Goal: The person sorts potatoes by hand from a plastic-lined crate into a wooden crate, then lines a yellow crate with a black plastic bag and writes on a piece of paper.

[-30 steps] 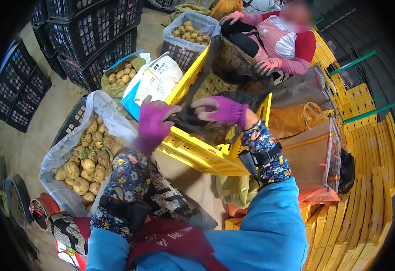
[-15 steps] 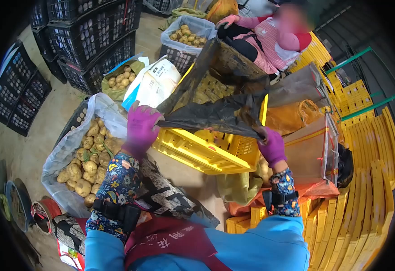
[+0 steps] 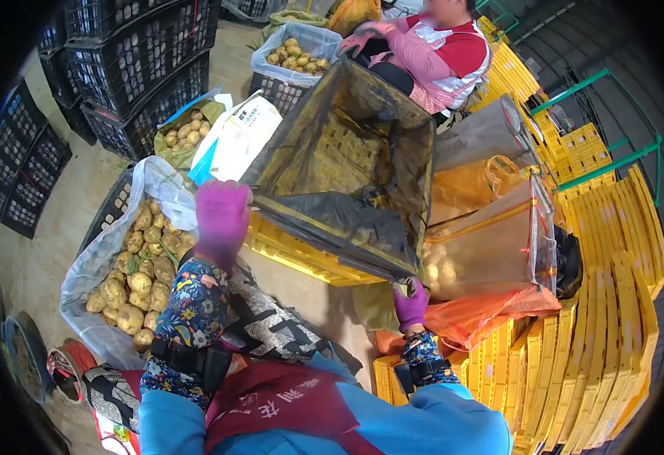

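The thin dark see-through plastic bag (image 3: 347, 144) is crinkled and faintly glossy, draped over a hard, smooth yellow plastic crate (image 3: 294, 254). The purple gloves (image 3: 222, 216) look matt, and the floral sleeves (image 3: 188, 303) are soft printed cloth. Dusty, rough-skinned potatoes (image 3: 138, 265) sit matt in a filmy clear plastic sack (image 3: 161, 174). The orange plastic bag (image 3: 491, 315) shines.

Purple gloves, floral sleeve covers, blue jacket

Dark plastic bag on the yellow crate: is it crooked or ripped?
Crooked: the dark translucent plastic bag is stretched open above the yellow plastic crate, its edge sagging over the rim between the left hand and right hand. No rip shows.
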A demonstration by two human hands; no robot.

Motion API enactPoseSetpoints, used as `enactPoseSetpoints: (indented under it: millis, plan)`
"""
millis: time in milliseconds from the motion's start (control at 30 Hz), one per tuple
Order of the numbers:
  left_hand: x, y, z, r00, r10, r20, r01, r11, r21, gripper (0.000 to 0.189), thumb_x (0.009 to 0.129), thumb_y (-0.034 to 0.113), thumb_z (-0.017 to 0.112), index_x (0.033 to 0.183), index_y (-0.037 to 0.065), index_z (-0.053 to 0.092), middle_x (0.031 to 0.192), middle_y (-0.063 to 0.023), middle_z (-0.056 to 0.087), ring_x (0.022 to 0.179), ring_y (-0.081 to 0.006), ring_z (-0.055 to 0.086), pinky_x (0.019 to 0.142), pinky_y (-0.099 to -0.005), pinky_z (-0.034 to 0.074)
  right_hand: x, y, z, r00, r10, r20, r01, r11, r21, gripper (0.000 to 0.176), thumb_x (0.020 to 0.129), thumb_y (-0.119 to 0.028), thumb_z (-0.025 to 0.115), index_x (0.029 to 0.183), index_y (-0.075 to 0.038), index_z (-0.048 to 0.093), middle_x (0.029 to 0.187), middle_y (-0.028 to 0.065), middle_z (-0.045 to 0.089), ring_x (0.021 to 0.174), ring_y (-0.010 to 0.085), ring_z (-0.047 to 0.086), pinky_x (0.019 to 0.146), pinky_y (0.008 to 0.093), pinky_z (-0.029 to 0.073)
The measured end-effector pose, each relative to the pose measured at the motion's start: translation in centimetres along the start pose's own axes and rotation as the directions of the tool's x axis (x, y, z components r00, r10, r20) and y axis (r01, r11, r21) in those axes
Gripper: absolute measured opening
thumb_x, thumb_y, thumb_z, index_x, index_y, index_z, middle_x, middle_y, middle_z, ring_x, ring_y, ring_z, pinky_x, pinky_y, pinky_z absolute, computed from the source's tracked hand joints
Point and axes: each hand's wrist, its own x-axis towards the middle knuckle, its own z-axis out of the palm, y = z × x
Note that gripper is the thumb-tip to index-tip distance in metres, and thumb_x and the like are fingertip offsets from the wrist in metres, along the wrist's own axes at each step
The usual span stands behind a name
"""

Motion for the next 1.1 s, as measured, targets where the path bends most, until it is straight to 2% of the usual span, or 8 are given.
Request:
enactPoseSetpoints:
  millis: [267,300,367,500,633,733,900,1100]
  plan:
    - [-2.0,-3.2,2.6,0.962,-0.092,0.259,0.176,0.929,-0.326,0.025,0.067,0.026,0.074,0.081,0.010,0.062,0.081,-0.0104,0.061,0.074,-0.0316,0.061,0.067,-0.0432,0.048,2.6,1.1,-2.3,0.867,-0.088,0.491,0.054,0.995,0.083,0.028,0.078,-0.022,0.075,0.097,-0.004,0.066,0.091,0.0119,0.067,0.086,0.0261,0.065,0.080,0.0348,0.050]
    - [-2.0,-3.4,2.5,0.951,-0.135,0.277,0.214,0.936,-0.279,0.027,0.067,0.028,0.075,0.083,0.010,0.063,0.081,-0.0104,0.062,0.074,-0.0315,0.062,0.067,-0.0429,0.049,4.5,2.0,-4.1,0.755,-0.220,0.618,0.152,0.975,0.162,0.032,0.079,-0.023,0.074,0.103,-0.003,0.066,0.090,0.0103,0.068,0.086,0.0219,0.066,0.083,0.0321,0.050]
    - [-1.9,-3.2,2.1,0.924,-0.211,0.320,0.278,0.943,-0.181,0.032,0.067,0.031,0.076,0.087,0.009,0.065,0.082,-0.0106,0.063,0.075,-0.0313,0.063,0.067,-0.0422,0.050,10.8,6.7,-8.7,0.110,0.438,0.892,-0.146,0.895,-0.421,0.051,0.091,-0.034,0.063,0.132,-0.005,0.054,0.103,0.0117,0.070,0.089,0.0179,0.066,0.084,0.0313,0.051]
    - [-1.4,-3.2,2.0,0.976,-0.215,0.019,0.213,0.945,-0.250,0.037,0.068,0.032,0.076,0.095,0.009,0.067,0.086,-0.0115,0.065,0.079,-0.0312,0.064,0.070,-0.0415,0.051,21.1,-13.1,-12.4,0.618,-0.207,0.759,0.016,0.968,0.250,0.048,0.093,-0.030,0.062,0.131,-0.003,0.054,0.118,0.0132,0.065,0.111,0.0188,0.059,0.092,0.0326,0.048]
    - [-1.3,-3.1,3.6,0.976,-0.197,0.090,0.213,0.945,-0.248,0.042,0.072,0.037,0.073,0.103,0.010,0.067,0.093,-0.0119,0.067,0.086,-0.0317,0.064,0.078,-0.0439,0.049,28.4,-19.6,0.2,0.128,-0.196,0.972,0.172,0.970,0.173,0.048,0.095,-0.024,0.058,0.137,-0.005,0.049,0.109,0.0089,0.066,0.101,0.0160,0.059,0.086,0.0297,0.047]
    - [-1.1,-3.0,3.0,0.916,-0.269,0.297,0.337,0.918,-0.209,0.051,0.073,0.041,0.073,0.111,0.008,0.066,0.103,-0.0140,0.067,0.096,-0.0340,0.063,0.085,-0.0435,0.048,27.4,-25.5,13.8,-0.032,0.341,0.939,0.573,0.777,-0.263,0.043,0.092,-0.028,0.057,0.129,-0.006,0.057,0.099,0.0104,0.068,0.089,0.0175,0.062,0.078,0.0295,0.048]
    - [-0.8,-3.0,2.1,0.847,-0.336,0.413,0.443,0.874,-0.199,0.050,0.074,0.042,0.071,0.111,0.009,0.066,0.102,-0.0141,0.067,0.096,-0.0335,0.063,0.085,-0.0435,0.048,22.3,-26.6,26.2,-0.277,0.188,0.942,0.548,0.836,-0.006,0.046,0.087,-0.036,0.060,0.123,-0.008,0.062,0.103,0.0107,0.068,0.090,0.0187,0.063,0.080,0.0322,0.050]
    - [-0.6,-3.6,2.7,0.821,-0.308,0.480,0.526,0.737,-0.425,0.051,0.074,0.038,0.072,0.113,0.006,0.065,0.104,-0.0144,0.067,0.097,-0.0335,0.064,0.087,-0.0428,0.050,29.6,-20.8,16.3,0.059,-0.270,0.961,0.422,0.879,0.221,0.040,0.088,-0.042,0.061,0.110,-0.008,0.066,0.111,0.0106,0.068,0.098,0.0224,0.065,0.084,0.0330,0.051]
